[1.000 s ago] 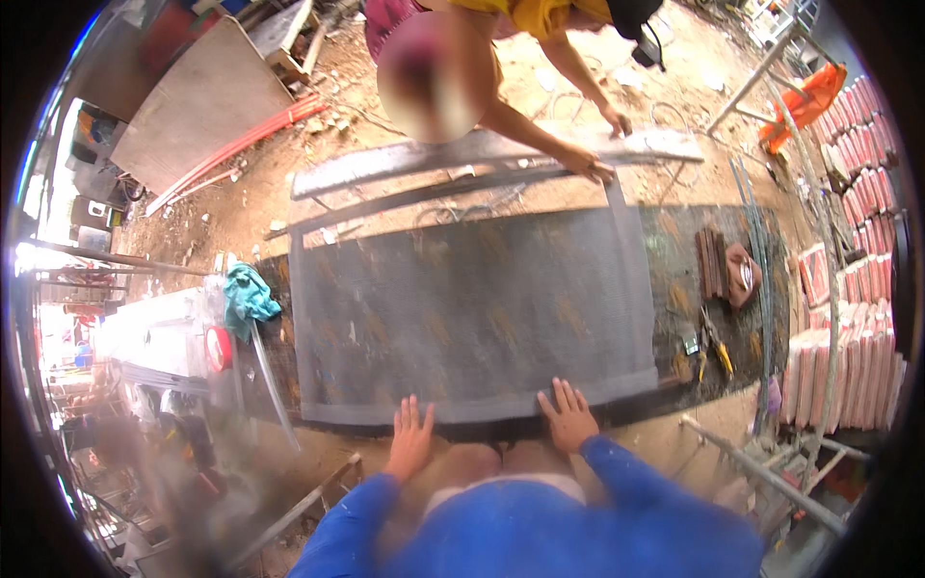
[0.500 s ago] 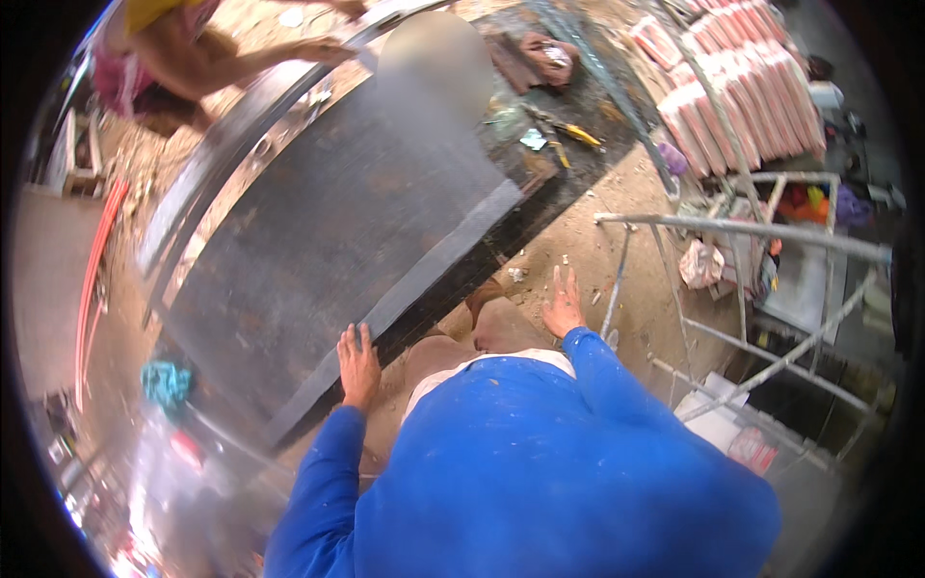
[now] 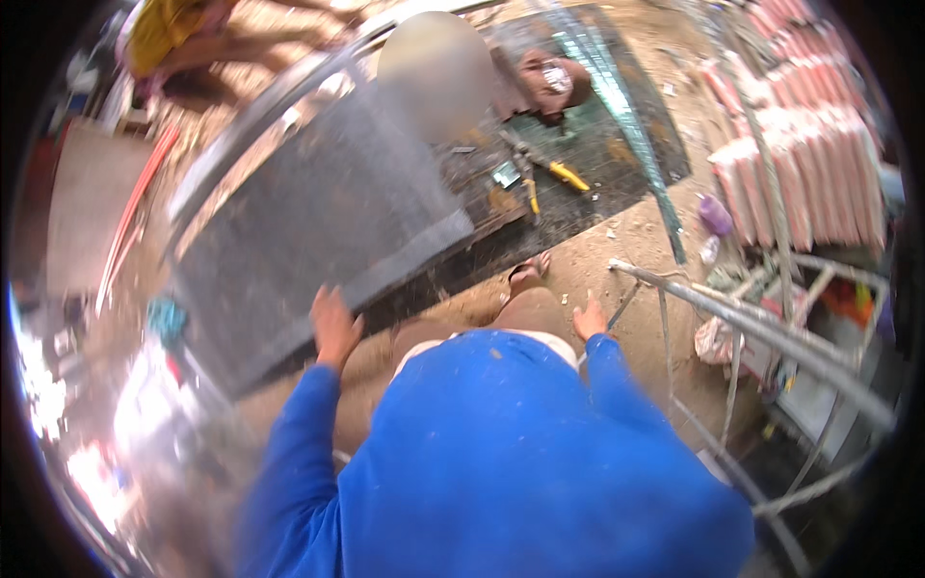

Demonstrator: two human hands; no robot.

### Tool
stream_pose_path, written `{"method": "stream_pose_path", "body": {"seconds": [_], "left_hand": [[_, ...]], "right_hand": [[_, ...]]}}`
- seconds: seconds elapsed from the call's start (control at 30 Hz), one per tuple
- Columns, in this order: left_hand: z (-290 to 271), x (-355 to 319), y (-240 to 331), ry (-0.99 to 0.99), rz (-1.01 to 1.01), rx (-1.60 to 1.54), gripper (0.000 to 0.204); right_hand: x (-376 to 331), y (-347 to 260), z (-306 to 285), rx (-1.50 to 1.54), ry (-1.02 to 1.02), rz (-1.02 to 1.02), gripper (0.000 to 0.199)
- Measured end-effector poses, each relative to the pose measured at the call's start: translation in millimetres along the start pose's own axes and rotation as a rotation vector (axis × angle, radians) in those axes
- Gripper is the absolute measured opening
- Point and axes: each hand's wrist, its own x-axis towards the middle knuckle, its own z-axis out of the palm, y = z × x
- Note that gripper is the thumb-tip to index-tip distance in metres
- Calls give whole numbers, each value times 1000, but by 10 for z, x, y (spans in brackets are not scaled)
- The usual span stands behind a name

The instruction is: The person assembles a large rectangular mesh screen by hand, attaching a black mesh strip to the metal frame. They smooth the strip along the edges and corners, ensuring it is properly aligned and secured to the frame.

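My left hand (image 3: 335,328) hovers at or over the near edge of a large dark grey sheet (image 3: 308,222); its fingers are apart and hold nothing. I cannot tell whether it touches the sheet. My right hand (image 3: 590,316) hangs beside my right leg, over the sandy ground, with nothing in it and its fingers spread. The dark sheet lies on a black tabletop (image 3: 631,125). On that tabletop, beyond the sheet's right end, are yellow-handled pliers (image 3: 559,171) and a small pale square piece (image 3: 505,174).
Shiny metal strips (image 3: 631,135) cross the tabletop's right side and stick out past its edge. At right stands a metal pipe frame (image 3: 761,328), with stacked pinkish bags (image 3: 805,178) behind. One person in yellow (image 3: 178,34) reaches in at far left; another's blurred head (image 3: 434,77) covers part of the table.
My view has swung to the right, and the tabletop's right side shows more. My left hand has lifted back from the sheet's edge strip. My right hand stays empty and low.
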Motion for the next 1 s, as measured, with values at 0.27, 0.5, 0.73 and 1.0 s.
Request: {"method": "stream_pose_path", "body": {"seconds": [0.27, 0.5, 0.73, 1.0], "left_hand": [[-390, 1256, 2112, 121, 76, -265, 99], [-268, 1510, 1999, 50, 196, -327, 89], [-300, 1571, 1768, 125, 367, -266, 76], [-145, 1487, 1682, 109, 411, -239, 78]], "right_hand": [[592, -1969, -797, 61, -58, -924, 37], [724, -2907, -371, 82, -61, -949, 43], [713, -3266, 146, 235, 26, -591, 61], [451, -3346, 94, 206, -63, -456, 56]]}}
